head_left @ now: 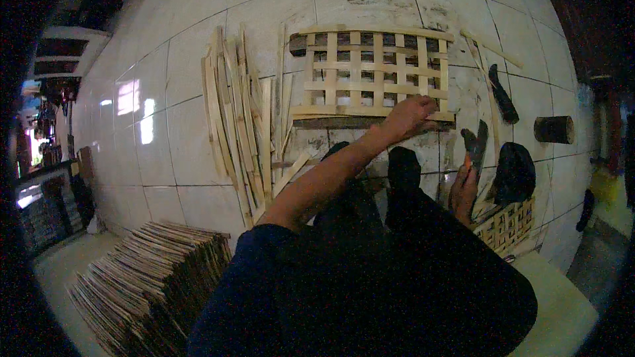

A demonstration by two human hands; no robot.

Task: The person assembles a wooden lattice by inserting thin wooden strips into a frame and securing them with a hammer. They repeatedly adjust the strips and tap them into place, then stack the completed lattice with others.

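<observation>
A woven panel of pale bamboo strips (pixel 378 78) lies on the floor in front of me, its strips crossing in an open grid. Dark boards (pixel 340 122) show beneath it, along its near edge and through the gaps. My left hand (pixel 411 119) reaches across to the panel's near right corner, fingers bent down onto the strips; the fingertips are partly hidden. Lower and to the right, my right hand (pixel 464 193) grips a knife (pixel 481 137) with a dark broad blade pointing away from me. Something orange shows at its handle.
Long loose bamboo strips (pixel 231 109) lie left of the panel. A tall stack of thin slatted pieces (pixel 142 277) stands at lower left. To the right are a dark elongated piece (pixel 503 96), a dark cylinder (pixel 554 129), a black bundle (pixel 514 172) and another woven panel (pixel 509 226).
</observation>
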